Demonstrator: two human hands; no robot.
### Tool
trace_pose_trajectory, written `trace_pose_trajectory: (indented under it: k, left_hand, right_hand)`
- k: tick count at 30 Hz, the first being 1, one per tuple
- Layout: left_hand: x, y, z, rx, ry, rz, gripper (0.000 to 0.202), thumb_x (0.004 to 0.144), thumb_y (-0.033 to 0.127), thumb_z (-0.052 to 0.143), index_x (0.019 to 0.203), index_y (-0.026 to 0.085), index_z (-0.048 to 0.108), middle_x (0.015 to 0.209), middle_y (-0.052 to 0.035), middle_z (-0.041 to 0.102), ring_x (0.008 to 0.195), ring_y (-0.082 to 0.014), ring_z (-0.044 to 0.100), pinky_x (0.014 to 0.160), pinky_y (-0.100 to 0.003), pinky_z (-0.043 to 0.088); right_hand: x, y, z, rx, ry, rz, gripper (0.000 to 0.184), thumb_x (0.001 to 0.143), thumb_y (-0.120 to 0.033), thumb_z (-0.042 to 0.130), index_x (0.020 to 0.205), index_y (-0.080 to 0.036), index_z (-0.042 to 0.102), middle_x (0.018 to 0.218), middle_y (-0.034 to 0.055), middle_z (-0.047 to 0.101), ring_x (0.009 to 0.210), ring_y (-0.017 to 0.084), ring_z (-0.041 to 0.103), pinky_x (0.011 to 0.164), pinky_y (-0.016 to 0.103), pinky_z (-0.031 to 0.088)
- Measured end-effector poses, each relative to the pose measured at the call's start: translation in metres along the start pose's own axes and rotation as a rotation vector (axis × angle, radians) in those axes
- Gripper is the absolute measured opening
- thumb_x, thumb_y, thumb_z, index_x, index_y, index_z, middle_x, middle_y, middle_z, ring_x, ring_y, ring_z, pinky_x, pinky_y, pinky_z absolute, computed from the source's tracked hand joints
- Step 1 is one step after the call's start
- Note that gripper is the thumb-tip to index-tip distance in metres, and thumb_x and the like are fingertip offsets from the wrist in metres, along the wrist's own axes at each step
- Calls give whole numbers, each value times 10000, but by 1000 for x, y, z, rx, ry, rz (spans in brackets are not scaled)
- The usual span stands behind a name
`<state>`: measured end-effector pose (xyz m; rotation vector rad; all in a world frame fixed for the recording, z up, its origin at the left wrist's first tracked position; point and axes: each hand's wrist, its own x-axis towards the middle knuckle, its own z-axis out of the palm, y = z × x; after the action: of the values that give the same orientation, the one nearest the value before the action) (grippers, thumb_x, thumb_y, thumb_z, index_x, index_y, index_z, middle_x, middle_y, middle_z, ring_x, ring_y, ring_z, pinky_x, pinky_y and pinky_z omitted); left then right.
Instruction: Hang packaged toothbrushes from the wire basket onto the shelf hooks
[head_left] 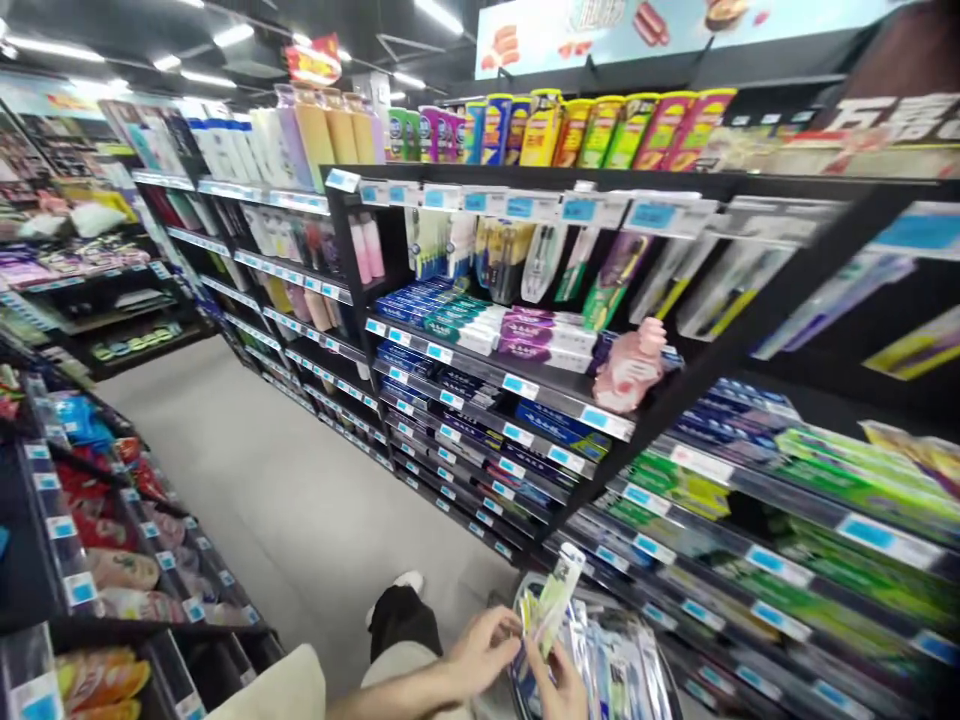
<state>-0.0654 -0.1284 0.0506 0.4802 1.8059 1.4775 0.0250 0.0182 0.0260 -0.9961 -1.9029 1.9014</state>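
Observation:
In the head view, low and right of centre, my right hand (pixel 556 688) is closed on a slim upright packet with a white top and green markings, which looks like a toothbrush pack (pixel 561 590). My left hand (pixel 486 650) meets it from the left, its fingers bent together at the pack's lower edge. Just beneath both hands stands a basket (pixel 667 668) filled with many similar packs (pixel 619 675) in clear and blue wrapping. Fingertips partly hide the lower end of the held pack.
Toothpaste boxes (pixel 540 335) and hanging toothbrushes (pixel 544 262) fill the shelf ahead. A pink bottle-shaped item (pixel 630 368) sits at the shelf edge. Snack tubes (pixel 541 128) line the top. Low bins of bagged goods (pixel 120 570) flank the grey aisle floor (pixel 300 510) on the left.

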Motion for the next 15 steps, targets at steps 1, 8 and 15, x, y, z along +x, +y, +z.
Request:
trace_pose_trajectory:
  k: [1,8,15]
  left_hand:
    - [3,4,-16,15,38,36,379,866,294,603,1222,176,659,1234,-109,681,1078,-243,660,885,-373,561]
    - [65,36,-129,-233,210,210,705,750,171,685,1416,211,457,1418,-159,531,1169,-232,609,930,-351,545]
    - [111,79,-256,-279,430,283,564,711,172,727,1253,182,570,1037,-43,607,824,-132,641,743,-248,507]
  right_hand:
    - [7,-4,14,-37,9,-58,650,533,-774,853,746,-164,785,824,114,768,841,330,737,697,342,628]
    - [55,-14,148,-59,6,-277,678,664,-821,743,831,-167,805,803,122,759,738,297,736,640,328,615]
    - [77,-55,265,-31,-181,-182,647,735,-729,748,956,-122,778,826,138,762,614,237,652,556,330,555]
